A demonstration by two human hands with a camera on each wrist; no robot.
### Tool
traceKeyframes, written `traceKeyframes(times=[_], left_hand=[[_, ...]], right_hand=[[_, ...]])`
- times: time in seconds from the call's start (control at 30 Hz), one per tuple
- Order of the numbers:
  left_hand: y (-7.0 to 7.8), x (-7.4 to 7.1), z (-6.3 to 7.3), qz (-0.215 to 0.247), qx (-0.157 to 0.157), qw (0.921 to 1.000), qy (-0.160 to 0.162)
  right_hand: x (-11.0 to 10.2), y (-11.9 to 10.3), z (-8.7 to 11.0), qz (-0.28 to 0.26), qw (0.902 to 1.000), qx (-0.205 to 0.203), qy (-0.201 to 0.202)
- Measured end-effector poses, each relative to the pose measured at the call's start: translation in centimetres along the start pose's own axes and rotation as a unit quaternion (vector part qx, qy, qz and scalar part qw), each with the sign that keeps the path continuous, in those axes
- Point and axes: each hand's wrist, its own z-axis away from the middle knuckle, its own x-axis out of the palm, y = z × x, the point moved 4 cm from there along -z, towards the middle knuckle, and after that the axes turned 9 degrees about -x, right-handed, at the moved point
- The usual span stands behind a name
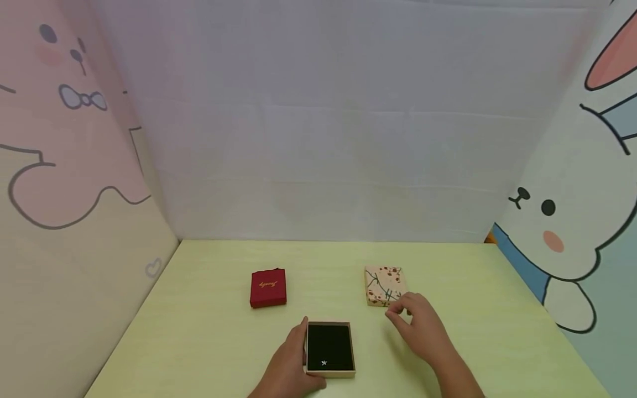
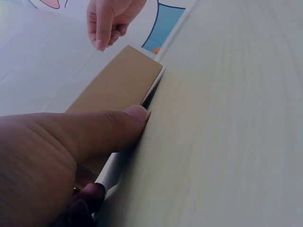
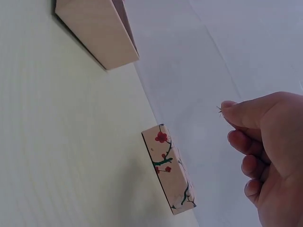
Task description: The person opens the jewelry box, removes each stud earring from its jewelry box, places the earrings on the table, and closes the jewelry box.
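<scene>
My left hand (image 1: 287, 365) grips an open jewelry box (image 1: 330, 374) by its left side and near corner, on the table. Inside the box, a black pad (image 1: 329, 342) carries a tiny silver star (image 1: 324, 363) near its front edge. In the left wrist view the thumb (image 2: 128, 120) presses along the bottom edge of the box. My right hand (image 1: 420, 329) is raised to the right of the box. Between its thumb and index finger it pinches a tiny star-shaped earring (image 3: 220, 111), whose points stick out past the fingertips in the right wrist view.
Behind the right hand lies the flower-patterned box lid (image 1: 384, 282), its near right corner overlapped by the fingers in the head view. A red jewelry pouch (image 1: 269, 288) with gold lettering lies at the back left. White and cartoon-printed sheets (image 1: 323, 138) enclose the table.
</scene>
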Motion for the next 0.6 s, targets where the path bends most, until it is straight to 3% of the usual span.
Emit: traceKeyframes(times=[0.27, 0.6], left_hand=[[0.1, 0.1, 0.0, 0.005, -0.01, 0.9999, -0.005], [0.0, 0.1, 0.0, -0.001, -0.006, 1.0, -0.001]], right_hand=[[-1.6, 2.0, 0.5, 0.009, 0.9995, 0.023, 0.019], [-0.3, 4.4, 0.6, 0.004, 0.9982, 0.061, 0.001]])
